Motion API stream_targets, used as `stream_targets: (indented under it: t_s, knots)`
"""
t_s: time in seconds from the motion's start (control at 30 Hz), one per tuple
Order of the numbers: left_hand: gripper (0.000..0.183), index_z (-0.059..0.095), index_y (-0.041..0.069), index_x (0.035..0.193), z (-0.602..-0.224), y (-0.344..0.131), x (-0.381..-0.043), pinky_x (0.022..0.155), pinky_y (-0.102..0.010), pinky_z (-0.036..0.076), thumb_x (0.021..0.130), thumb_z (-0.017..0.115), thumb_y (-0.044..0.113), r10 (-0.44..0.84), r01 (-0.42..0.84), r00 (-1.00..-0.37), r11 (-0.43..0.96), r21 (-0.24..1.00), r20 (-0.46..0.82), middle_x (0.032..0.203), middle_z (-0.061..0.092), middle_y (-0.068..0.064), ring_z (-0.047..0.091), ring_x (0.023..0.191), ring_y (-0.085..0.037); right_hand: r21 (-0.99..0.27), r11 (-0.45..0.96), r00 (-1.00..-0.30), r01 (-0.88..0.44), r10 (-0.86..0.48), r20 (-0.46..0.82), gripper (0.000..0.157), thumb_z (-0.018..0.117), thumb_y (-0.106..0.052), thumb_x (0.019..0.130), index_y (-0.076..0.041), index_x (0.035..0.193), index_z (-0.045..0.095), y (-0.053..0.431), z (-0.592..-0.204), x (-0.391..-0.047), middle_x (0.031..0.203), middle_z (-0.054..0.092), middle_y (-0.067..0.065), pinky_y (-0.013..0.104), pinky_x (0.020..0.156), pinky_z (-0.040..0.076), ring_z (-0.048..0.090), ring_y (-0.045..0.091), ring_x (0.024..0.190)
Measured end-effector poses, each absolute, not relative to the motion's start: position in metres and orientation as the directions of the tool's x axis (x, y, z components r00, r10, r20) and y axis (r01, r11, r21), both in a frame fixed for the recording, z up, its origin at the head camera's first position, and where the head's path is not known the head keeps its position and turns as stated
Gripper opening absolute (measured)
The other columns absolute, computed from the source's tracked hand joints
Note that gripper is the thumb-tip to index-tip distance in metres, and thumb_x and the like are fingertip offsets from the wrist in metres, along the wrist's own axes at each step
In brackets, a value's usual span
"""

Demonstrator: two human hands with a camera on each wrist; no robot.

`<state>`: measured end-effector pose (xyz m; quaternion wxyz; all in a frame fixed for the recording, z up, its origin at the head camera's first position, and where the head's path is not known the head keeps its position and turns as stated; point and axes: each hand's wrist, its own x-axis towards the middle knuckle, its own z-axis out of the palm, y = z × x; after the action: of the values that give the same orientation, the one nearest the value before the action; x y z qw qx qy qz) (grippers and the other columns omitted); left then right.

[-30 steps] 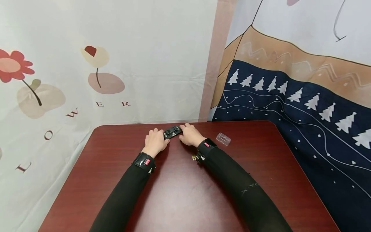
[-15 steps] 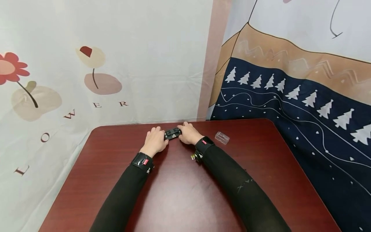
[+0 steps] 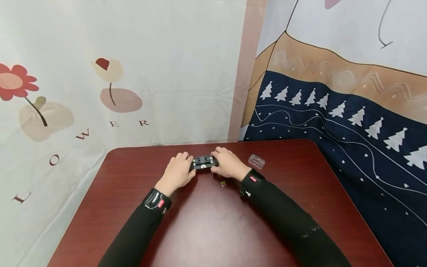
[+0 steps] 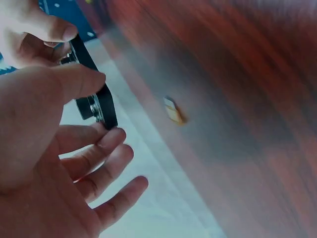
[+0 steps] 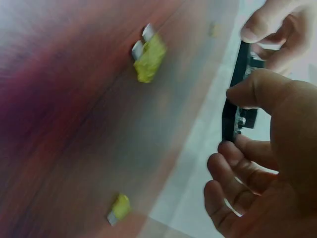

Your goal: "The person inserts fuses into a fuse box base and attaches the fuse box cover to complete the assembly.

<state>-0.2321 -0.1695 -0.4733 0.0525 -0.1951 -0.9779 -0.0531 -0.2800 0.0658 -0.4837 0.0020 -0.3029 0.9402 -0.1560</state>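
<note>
Both hands hold one flat black plate (image 3: 203,162) with dark blocks and small silver fittings on one face, near the far side of the table. My left hand (image 3: 178,170) grips its left end. In the left wrist view, the left thumb presses the plate's back and the other fingers spread below. At the right end my right hand (image 3: 230,165) pinches the plate, its thumb (image 5: 247,94) on the back. A small yellow piece with silver prongs (image 3: 223,183) lies on the table just below the right hand, and appears larger as a yellow piece (image 5: 150,58) in the right wrist view.
A clear plastic box (image 3: 256,161) lies right of the right hand on the reddish-brown table (image 3: 207,230). Another small yellow piece (image 5: 120,207) shows low in the right wrist view. Printed cloth (image 3: 186,74) hangs behind the table's far edge.
The plate has turned from slanted to nearly level and come slightly closer, both hands moving with it. My right forearm has shifted right, uncovering more of the yellow piece.
</note>
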Motion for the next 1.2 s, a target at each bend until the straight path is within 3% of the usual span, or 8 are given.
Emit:
stream_targets:
  t_s: [0.2, 0.33, 0.7, 1.2]
  knots:
    - [0.042, 0.072, 0.004, 0.118, -0.462, -0.159, -0.205, 0.083, -0.050, 0.051, 0.087, 0.071, 0.032, 0.462, 0.490, -0.864, 0.863, 0.122, 0.201, 0.106, 0.062, -0.010, 0.059, 0.097, -0.031, -0.345, 0.755, -0.821, -0.558, -0.563, 0.094, 0.055, 0.075, -0.035, 0.082, -0.009, 0.130, 0.071, 0.094, -0.471, -0.245, 0.107, 0.060, -0.001, 0.034, 0.071, 0.050, 0.054, 0.016, 0.090]
    - [0.046, 0.073, 0.004, 0.118, -0.460, -0.152, -0.188, 0.081, -0.048, 0.052, 0.086, 0.072, 0.036, 0.511, 0.536, -0.836, 0.839, 0.096, 0.201, 0.105, 0.064, -0.008, 0.060, 0.094, -0.028, -0.354, 0.745, -0.812, -0.566, -0.577, 0.086, 0.053, 0.075, -0.037, 0.081, -0.010, 0.126, 0.073, 0.109, -0.472, -0.224, 0.104, 0.059, -0.003, 0.032, 0.066, 0.048, 0.054, 0.013, 0.083]
    - [0.056, 0.072, 0.004, 0.127, -0.484, -0.142, -0.156, 0.090, -0.046, 0.054, 0.089, 0.071, 0.046, 0.533, 0.540, -0.841, 0.837, 0.085, 0.091, 0.114, 0.066, -0.006, 0.064, 0.102, -0.025, -0.354, 0.745, -0.809, -0.565, -0.584, 0.064, 0.049, 0.079, -0.038, 0.081, -0.014, 0.123, 0.074, 0.122, -0.495, -0.182, 0.098, 0.054, -0.007, 0.033, 0.063, 0.045, 0.052, 0.011, 0.077]
    - [0.055, 0.071, 0.005, 0.129, -0.497, -0.135, -0.153, 0.091, -0.048, 0.054, 0.089, 0.073, 0.042, 0.519, 0.520, -0.854, 0.845, 0.123, 0.044, 0.114, 0.065, -0.006, 0.061, 0.106, -0.027, -0.379, 0.742, -0.809, -0.553, -0.587, 0.030, 0.053, 0.080, -0.033, 0.083, -0.009, 0.129, 0.073, 0.126, -0.507, -0.173, 0.099, 0.055, -0.004, 0.035, 0.074, 0.045, 0.049, 0.015, 0.089]
